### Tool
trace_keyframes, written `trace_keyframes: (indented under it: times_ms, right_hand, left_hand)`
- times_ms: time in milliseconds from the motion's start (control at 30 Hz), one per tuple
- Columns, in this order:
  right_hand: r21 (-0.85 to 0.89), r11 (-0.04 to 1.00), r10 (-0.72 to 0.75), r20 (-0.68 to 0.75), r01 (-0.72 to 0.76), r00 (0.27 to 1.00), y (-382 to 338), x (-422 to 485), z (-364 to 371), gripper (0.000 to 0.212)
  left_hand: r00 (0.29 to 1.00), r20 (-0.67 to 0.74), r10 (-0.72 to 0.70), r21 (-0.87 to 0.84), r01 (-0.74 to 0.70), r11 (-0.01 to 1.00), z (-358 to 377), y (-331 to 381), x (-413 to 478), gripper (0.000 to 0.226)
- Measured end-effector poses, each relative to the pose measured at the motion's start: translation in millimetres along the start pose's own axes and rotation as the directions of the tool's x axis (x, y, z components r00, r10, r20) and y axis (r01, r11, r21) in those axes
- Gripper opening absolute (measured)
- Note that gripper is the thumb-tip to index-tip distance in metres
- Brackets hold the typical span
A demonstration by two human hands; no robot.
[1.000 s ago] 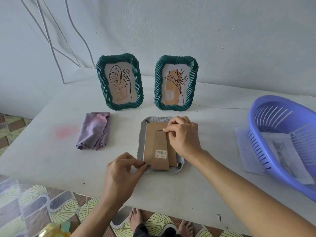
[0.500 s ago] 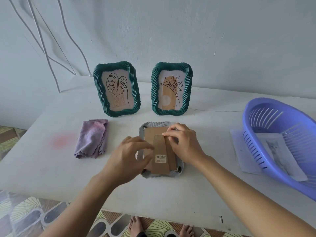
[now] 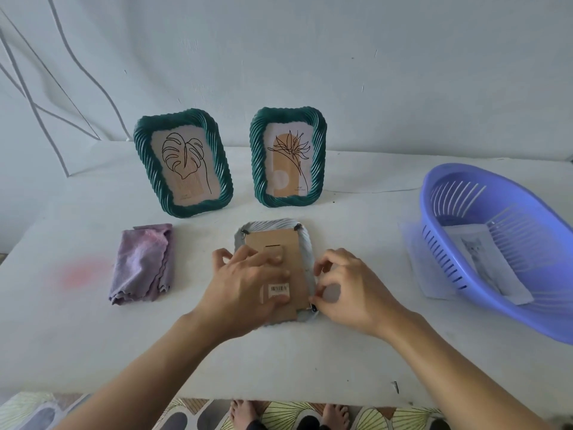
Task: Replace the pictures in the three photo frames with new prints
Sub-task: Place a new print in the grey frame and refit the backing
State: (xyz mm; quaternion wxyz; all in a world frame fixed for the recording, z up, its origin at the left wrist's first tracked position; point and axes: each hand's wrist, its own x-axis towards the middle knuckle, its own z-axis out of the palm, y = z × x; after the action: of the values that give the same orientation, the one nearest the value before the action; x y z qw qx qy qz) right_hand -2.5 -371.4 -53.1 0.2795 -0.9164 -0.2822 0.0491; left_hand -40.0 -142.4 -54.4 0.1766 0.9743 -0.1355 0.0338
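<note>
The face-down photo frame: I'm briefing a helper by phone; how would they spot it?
On the white table, look just in front of the two upright green rope-textured frames. The grey-rimmed frame lies flat there, alone showing a brown cardboard back with a barcode sticker.

Table (image 3: 341, 352) layout, from the near edge.
Left frame (image 3: 183, 162) and right frame (image 3: 288, 158) stand side by side at the back. Face-down frame (image 3: 273, 240) lies before them, mid-table; left hand (image 3: 248, 283) rests on its back, right hand (image 3: 347, 290) pinches its right edge. Cloth (image 3: 142, 262) lies to its left. Basket (image 3: 443, 262) sits far right, print (image 3: 477, 252) inside, sheet (image 3: 410, 243) under it.
</note>
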Motion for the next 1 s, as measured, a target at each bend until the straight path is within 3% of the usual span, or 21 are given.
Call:
trace_keyframes:
  times_ms: [200,533,767,1000]
  right_hand:
    - [-0.128,0.989,0.089,0.078,-0.078,0.993,-18,2,-3,0.017]
    - [-0.003,0.963,0.270,0.024,-0.270,0.963,-29,-1,7,0.021]
    - [-0.028,0.999,0.044,-0.052,-0.046,0.998,-16,-12,18,0.022]
    - [-0.015,0.982,-0.188,-0.063,0.187,0.980,-4,-10,16,0.019]
  left_hand:
    - [1.000,0.021,-0.001,0.037,0.001,0.999,-2,-2,5,0.043]
    - [1.000,-0.008,-0.027,-0.010,0.027,1.000,0,1,3,0.044]
    - [0.999,-0.002,-0.042,-0.022,0.042,0.999,2,1,2,0.047]
    - [0.998,0.010,-0.061,-0.009,0.061,0.998,1,2,1,0.041]
